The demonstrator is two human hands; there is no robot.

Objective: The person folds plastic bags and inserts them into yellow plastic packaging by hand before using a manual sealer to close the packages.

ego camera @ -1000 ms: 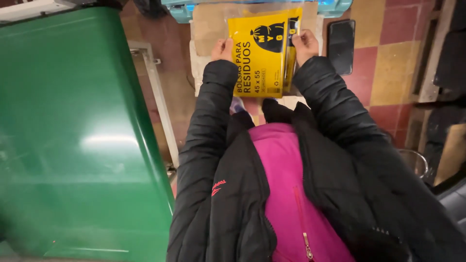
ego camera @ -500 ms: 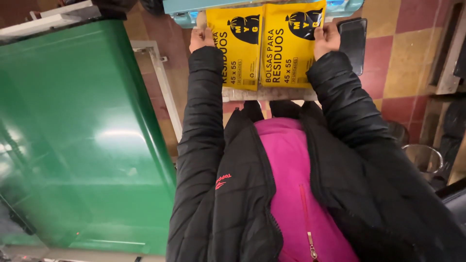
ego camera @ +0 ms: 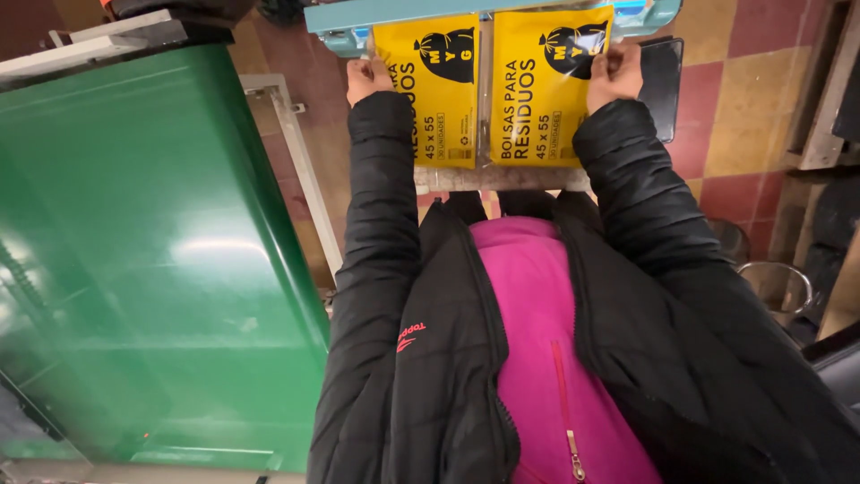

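Left hand (ego camera: 369, 76): grip closed on the left edge of the left yellow pack (ego camera: 430, 90). Right hand (ego camera: 614, 73): grip closed on the right edge of the right yellow pack (ego camera: 545, 90). Packs side by side, flat against the teal sealer bar (ego camera: 345, 18) at the counter's (ego camera: 502, 179) far edge. Green bin (ego camera: 134, 260) at left.

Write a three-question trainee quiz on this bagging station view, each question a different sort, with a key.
1. True or false: the left hand and right hand grip one package together.
2. The packages are: A) red B) yellow C) white.
3. Fill in: the big bin on the person's left is ____.

Key
1. False; each holds its own, the left package and the right package, side by side under the teal bar.
2. B
3. green
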